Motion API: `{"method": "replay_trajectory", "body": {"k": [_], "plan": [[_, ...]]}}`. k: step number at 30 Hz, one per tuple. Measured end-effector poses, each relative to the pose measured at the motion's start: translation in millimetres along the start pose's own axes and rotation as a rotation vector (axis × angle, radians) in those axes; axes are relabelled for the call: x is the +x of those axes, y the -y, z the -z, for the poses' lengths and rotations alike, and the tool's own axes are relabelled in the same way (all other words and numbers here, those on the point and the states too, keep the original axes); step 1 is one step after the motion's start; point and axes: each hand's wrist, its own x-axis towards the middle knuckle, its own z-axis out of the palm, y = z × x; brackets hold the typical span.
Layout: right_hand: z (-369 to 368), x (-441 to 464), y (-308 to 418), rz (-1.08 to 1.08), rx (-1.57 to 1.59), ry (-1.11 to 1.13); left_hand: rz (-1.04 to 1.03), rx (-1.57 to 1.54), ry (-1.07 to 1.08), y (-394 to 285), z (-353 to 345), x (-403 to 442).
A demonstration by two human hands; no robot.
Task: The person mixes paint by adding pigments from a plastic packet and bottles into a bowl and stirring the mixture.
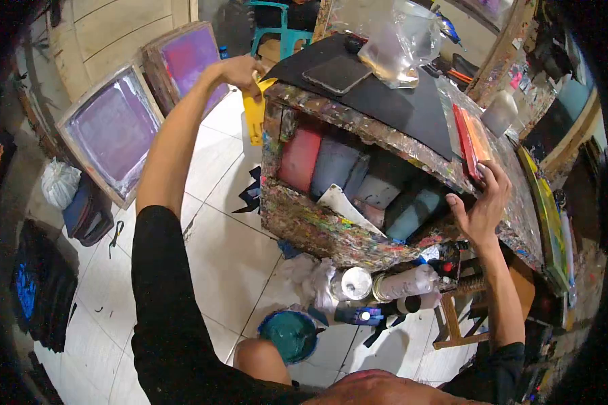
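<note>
My left hand (240, 71), fingers curled, is at the far left corner of the paint-spattered table (358, 115). It is closed on a flat yellow strip (253, 118) with slots near its lower end, hanging beside the corner. My right hand (486, 206) is at the table's right front edge, thumb spread from the fingers. Its fingertips touch or lie just over the near end of a flat red piece (467, 138); an orange piece (479, 135) lies beside it. A black mat (405, 111) covers part of the tabletop, with a phone (336, 73) on it.
Framed screens (111, 135) lean against the wall at left. Under the tabletop, a shelf holds a red block (300, 160) and grey ones. On the floor stand a teal paint bucket (289, 335), a white tub (352, 283) and bottles (405, 282). A clear plastic bag (402, 44) sits on the table.
</note>
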Motion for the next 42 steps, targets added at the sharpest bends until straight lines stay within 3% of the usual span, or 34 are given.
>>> {"method": "replay_trajectory", "body": {"k": [2,4,6,7,9,13,16,18,19,22,23,28,29,30,32,33,35,38,41,42], "plan": [[-1.2,-2.8,-1.2,-0.038,0.033,-0.022,0.182,0.097,-0.12,12.9,-1.2,-24.5],[-6.6,-8.8,-4.8,-0.088,0.183,-0.078,0.223,0.071,-0.099,18.8,-3.0,-57.0],[-3.6,-10.4,-9.0,-0.039,0.149,-0.102,0.161,0.232,-0.219,21.6,-11.0,-90.9],[-8.4,-15.3,-11.6,-0.109,0.322,-0.112,0.184,0.186,-0.249,1.0,-11.9,-115.6],[-14.7,-29.1,-26.7,-0.108,0.287,-0.145,0.115,0.248,-0.219,2.8,-20.3,-150.4],[-3.5,-86.6,-65.1,0.029,-0.269,-0.069,0.258,0.138,-0.017,-127.6,-34.4,-215.8],[26.0,-87.8,85.3,-0.219,0.646,0.173,0.282,0.007,0.011,-165.0,-81.5,-267.0],[34.2,-138.1,189.0,-0.119,0.915,0.316,0.013,0.057,-0.008,-195.4,-119.2,-289.9],[21.6,-145.9,225.9,-0.05,1.34,0.378,0.03,-0.08,0.03,-219.8,-137.9,-297.5],[24.4,-216.2,282.3,-0.191,1.528,0.479,-0.042,-0.405,0.112,-286.0,-198.3,-311.0],[23.5,-244.3,298.7,-0.236,1.563,0.494,-0.044,-0.388,0.081,-300.7,-220.7,-315.4],[42.1,-312.3,300.1,-0.527,1.587,0.642,0.02,-0.536,-0.081,-329.7,-319.9,-338.7],[41.7,-323.4,304.7,-0.57,1.686,0.637,0.055,-0.694,-0.132,-331.6,-333.0,-345.9],[38.6,-330.1,299.0,-0.54,1.692,0.658,0.087,-0.853,-0.186,-332.6,-342.5,-350.2],[39.4,-332.2,293.5,-0.539,1.522,0.849,0.048,-0.721,-0.155,-328.9,-348.7,-359.6],[37.0,-347.3,297.3,-0.548,1.482,0.753,0.039,-0.697,-0.105,-327.5,-353.9,-360.4],[36.4,-343.1,291.4,-0.479,1.435,0.832,0.04,-0.685,-0.05,-329.8,-364.5,-361.5],[35.4,-345.0,287.4,-0.334,1.305,0.847,0.013,-0.67,-0.155,-332.6,-379.3,-358.5],[34.6,-355.0,288.0,-0.287,1.196,0.805,0.16,-0.754,-0.17,-338.3,-393.6,-353.7],[34.8,-359.2,288.1,-0.317,1.159,0.817,0.379,-0.773,-0.109,-343.6,-395.9,-350.9]]}}
